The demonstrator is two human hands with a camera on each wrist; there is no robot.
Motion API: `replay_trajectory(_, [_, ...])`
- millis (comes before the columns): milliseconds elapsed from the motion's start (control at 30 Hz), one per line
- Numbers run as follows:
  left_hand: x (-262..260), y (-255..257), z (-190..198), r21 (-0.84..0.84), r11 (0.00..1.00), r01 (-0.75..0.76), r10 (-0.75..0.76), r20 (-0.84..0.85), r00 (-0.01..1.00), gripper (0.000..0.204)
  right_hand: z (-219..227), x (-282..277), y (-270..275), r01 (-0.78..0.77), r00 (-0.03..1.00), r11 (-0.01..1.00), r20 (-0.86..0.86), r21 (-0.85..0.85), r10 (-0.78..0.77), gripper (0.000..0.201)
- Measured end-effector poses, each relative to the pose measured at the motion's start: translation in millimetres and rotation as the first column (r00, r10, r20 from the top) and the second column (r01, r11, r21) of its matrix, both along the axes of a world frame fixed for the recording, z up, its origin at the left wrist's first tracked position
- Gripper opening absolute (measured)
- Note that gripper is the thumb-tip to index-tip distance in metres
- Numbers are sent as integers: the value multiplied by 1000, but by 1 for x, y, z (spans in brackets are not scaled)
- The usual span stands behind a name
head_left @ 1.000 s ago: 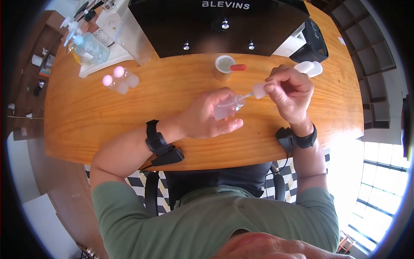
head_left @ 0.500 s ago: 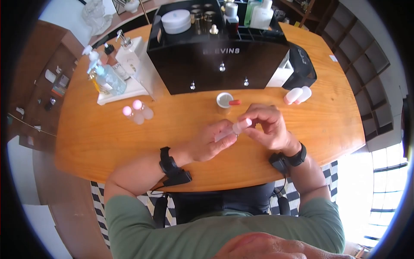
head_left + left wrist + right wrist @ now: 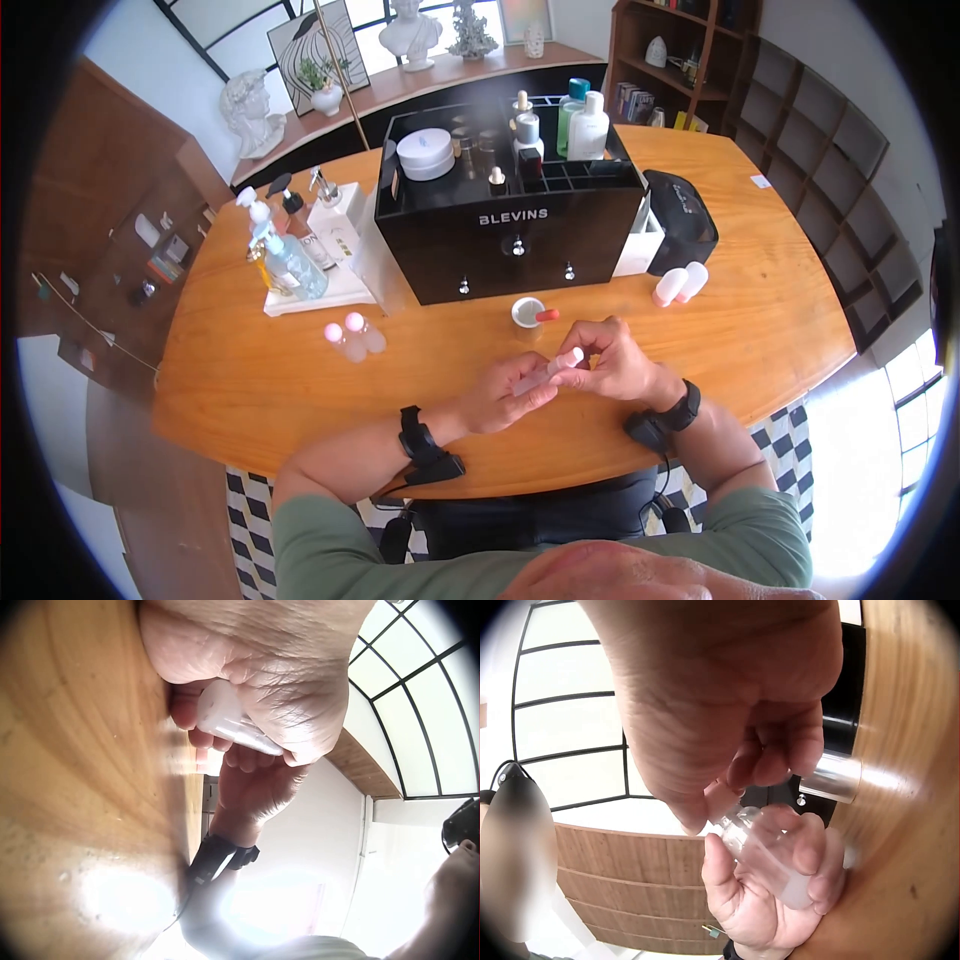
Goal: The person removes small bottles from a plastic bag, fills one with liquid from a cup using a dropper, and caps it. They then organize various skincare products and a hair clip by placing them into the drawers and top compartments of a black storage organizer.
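The left hand point(image 3: 497, 394) grips a small clear bottle point(image 3: 532, 381) with pale contents, tilted with its neck toward the right hand. Thumb and fingers of the right hand point(image 3: 612, 366) pinch the pale pink cap point(image 3: 571, 358) at the bottle's neck. In the right wrist view the bottle point(image 3: 769, 862) lies across the left palm point(image 3: 754, 915), and the right hand point(image 3: 727, 690) is at its neck. The left wrist view has the bottle's rounded base point(image 3: 219, 709) under the left hand point(image 3: 262, 652); the cap is hidden there.
Beyond the hands stands a cup point(image 3: 527, 312) with a red-handled thing point(image 3: 547, 315). Two pink-topped bottles point(image 3: 347, 344) are at the left, two pale bottles point(image 3: 681, 284) at the right. A black drawer box point(image 3: 510, 255) and pump bottles point(image 3: 297, 268) stand behind.
The cap with its thin applicator has come from beside the open bottle mouth onto the neck. Both hands are closer together. The head view has tilted up, showing more of the room.
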State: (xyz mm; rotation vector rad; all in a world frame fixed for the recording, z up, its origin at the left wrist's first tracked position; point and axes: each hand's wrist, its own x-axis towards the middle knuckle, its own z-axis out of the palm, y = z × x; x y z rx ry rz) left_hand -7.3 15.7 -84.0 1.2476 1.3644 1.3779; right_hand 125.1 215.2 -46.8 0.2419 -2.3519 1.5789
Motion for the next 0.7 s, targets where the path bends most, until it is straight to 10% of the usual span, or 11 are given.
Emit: replay_trajectory(700, [4, 2, -6, 5, 1000, -7, 7, 57, 998, 31, -2, 0, -1, 34, 999, 999, -21, 39, -33, 20])
